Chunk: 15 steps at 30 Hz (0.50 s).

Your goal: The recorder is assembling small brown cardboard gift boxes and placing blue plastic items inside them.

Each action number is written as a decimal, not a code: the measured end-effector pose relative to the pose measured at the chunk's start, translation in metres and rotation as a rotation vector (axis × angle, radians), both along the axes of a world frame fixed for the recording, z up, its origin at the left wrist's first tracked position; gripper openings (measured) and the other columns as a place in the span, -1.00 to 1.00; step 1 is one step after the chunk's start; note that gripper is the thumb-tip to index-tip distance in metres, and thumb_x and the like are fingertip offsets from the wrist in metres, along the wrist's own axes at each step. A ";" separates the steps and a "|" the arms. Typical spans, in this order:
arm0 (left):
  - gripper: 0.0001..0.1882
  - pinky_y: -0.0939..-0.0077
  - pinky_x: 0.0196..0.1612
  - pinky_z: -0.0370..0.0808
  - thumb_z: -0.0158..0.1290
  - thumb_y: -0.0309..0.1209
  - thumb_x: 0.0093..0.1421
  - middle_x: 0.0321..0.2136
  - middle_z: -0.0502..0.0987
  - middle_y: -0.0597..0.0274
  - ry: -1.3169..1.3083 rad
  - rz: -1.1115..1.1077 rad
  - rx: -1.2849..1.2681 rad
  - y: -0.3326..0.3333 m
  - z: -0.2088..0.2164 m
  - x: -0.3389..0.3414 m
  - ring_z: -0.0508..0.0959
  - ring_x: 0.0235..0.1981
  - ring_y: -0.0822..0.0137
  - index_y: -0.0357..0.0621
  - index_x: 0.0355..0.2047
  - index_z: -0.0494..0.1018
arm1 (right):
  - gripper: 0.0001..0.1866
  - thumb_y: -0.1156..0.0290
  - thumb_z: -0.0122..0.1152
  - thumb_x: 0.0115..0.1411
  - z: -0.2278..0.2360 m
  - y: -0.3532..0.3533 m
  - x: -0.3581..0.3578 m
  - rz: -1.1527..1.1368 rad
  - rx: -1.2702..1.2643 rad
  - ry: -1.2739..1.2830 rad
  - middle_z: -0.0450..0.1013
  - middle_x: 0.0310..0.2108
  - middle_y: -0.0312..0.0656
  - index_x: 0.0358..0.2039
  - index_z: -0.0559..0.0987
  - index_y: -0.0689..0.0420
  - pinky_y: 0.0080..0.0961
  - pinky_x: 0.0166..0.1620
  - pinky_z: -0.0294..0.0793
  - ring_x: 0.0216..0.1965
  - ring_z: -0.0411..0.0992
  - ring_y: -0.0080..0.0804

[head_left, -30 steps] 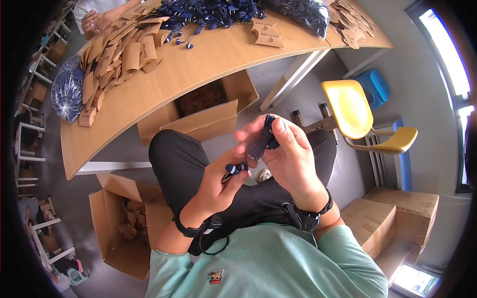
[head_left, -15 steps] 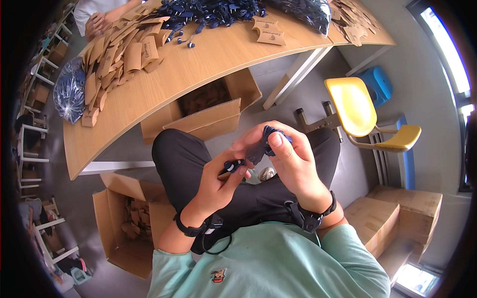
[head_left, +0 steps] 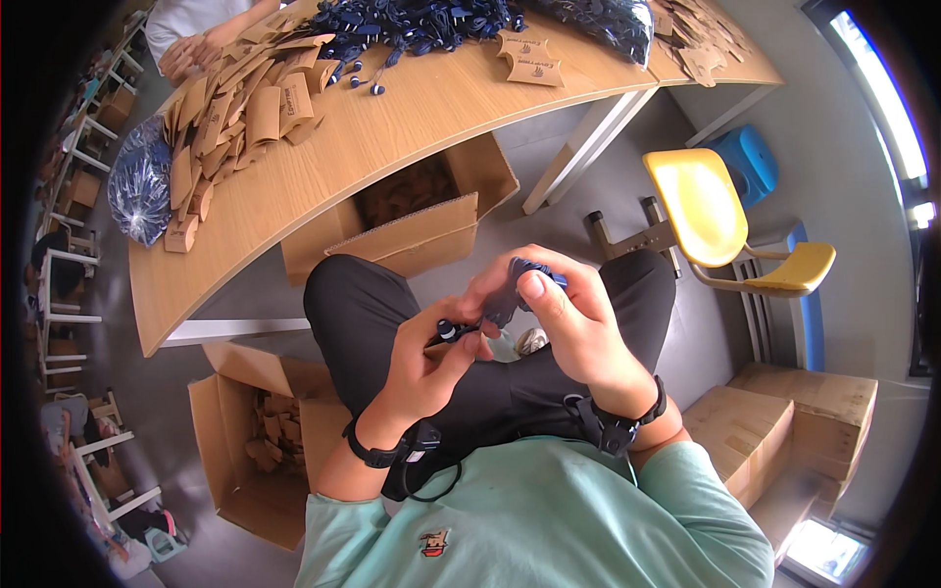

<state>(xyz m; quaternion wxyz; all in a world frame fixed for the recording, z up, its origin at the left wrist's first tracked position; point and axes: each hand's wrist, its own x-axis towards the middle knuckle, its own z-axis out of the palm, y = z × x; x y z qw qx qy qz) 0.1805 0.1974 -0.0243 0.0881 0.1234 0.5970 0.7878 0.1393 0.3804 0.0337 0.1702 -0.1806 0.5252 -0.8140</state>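
Note:
Over my lap, both hands hold one pair of dark blue earphones (head_left: 517, 294). My right hand (head_left: 580, 331) is closed on the bundled cord, its thumb pressed along the coil. Between thumb and fingers, my left hand (head_left: 423, 365) pinches the earbud end (head_left: 447, 330), where a pale ring shows. The fingertips of both hands nearly meet, hiding part of the cord between them.
The wooden table (head_left: 323, 162) ahead carries a pile of brown pillow boxes (head_left: 260, 113), a heap of blue earphones (head_left: 412, 29) and filled plastic bags (head_left: 140, 186). Open cartons (head_left: 211, 431) stand below. A yellow chair (head_left: 698, 206) and closed cartons (head_left: 740, 431) are at right. Another person's hands (head_left: 191, 54) rest far left.
My right hand and the cord bundle have shifted slightly, with the bundle turned a little. The left hand keeps its pinch, and the whole view has moved a little.

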 end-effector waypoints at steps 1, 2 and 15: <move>-0.75 0.56 -0.25 0.52 0.00 -0.53 0.32 -0.28 0.56 0.11 0.033 -0.025 -0.008 -0.001 -0.002 0.000 0.56 -0.35 0.42 -0.33 -0.01 0.38 | -0.64 0.23 -0.02 0.43 -0.001 0.000 0.000 -0.004 0.002 -0.012 0.54 -0.21 -0.10 -0.09 0.51 0.31 -0.56 -0.34 0.50 -0.19 0.49 -0.46; -0.75 0.56 -0.25 0.52 0.00 -0.53 0.32 -0.28 0.56 0.11 0.033 -0.026 -0.009 -0.001 -0.002 0.000 0.56 -0.35 0.42 -0.33 -0.01 0.38 | -0.65 0.23 -0.03 0.43 -0.001 0.000 0.000 -0.008 0.004 -0.024 0.54 -0.22 -0.10 -0.09 0.51 0.31 -0.56 -0.34 0.51 -0.19 0.49 -0.47; -0.72 0.53 -0.25 0.49 -0.07 -0.33 0.37 -0.31 0.54 0.13 0.029 -0.024 0.059 -0.001 -0.002 -0.001 0.56 -0.36 0.40 -0.33 -0.08 0.41 | -0.57 0.12 -0.01 0.40 0.002 -0.001 0.003 -0.028 0.085 0.004 0.56 -0.28 -0.05 -0.22 0.52 0.32 -0.36 -0.07 0.50 -0.24 0.52 -0.36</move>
